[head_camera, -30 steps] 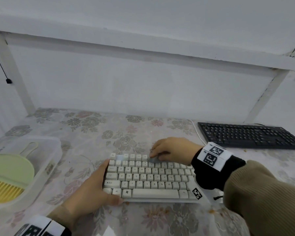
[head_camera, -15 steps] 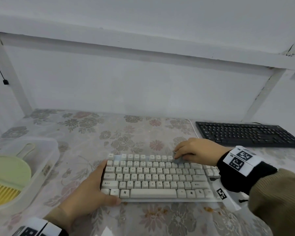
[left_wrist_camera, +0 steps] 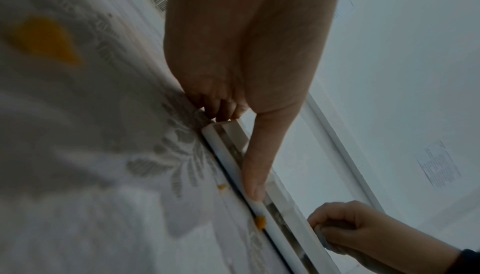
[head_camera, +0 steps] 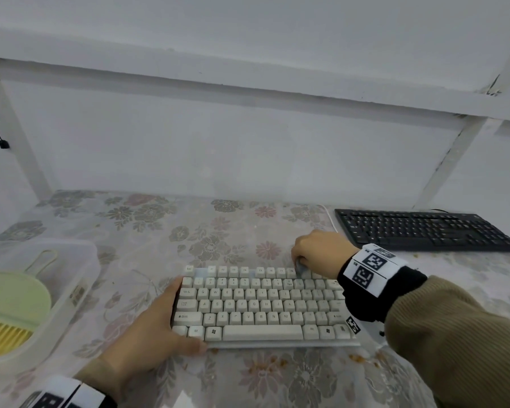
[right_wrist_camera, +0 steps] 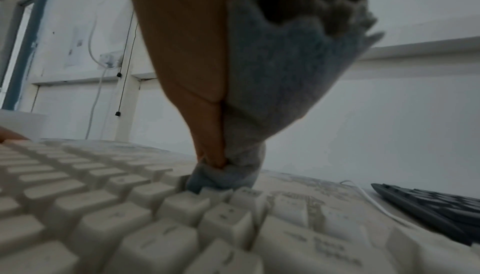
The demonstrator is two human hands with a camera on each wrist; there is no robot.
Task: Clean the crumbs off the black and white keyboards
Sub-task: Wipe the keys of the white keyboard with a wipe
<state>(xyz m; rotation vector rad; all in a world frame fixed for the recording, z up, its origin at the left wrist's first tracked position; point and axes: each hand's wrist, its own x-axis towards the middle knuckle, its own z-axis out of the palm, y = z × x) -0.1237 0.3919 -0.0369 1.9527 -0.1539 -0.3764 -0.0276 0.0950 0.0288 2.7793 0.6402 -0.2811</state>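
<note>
White keyboard [head_camera: 262, 304]: light, stiff, likely to slide, so left hand [head_camera: 147, 328] braces its left end, fingers straight, while right hand [head_camera: 318, 250] pinches grey cloth [right_wrist_camera: 272, 93] on top row.

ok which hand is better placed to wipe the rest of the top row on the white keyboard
Right. The right hand already pinches the grey cloth on the top row of the white keyboard, while the left hand braces its left end.

Floral table [head_camera: 147, 228]: 2 keyboards [head_camera: 262, 304], tub [head_camera: 80, 278].
</note>
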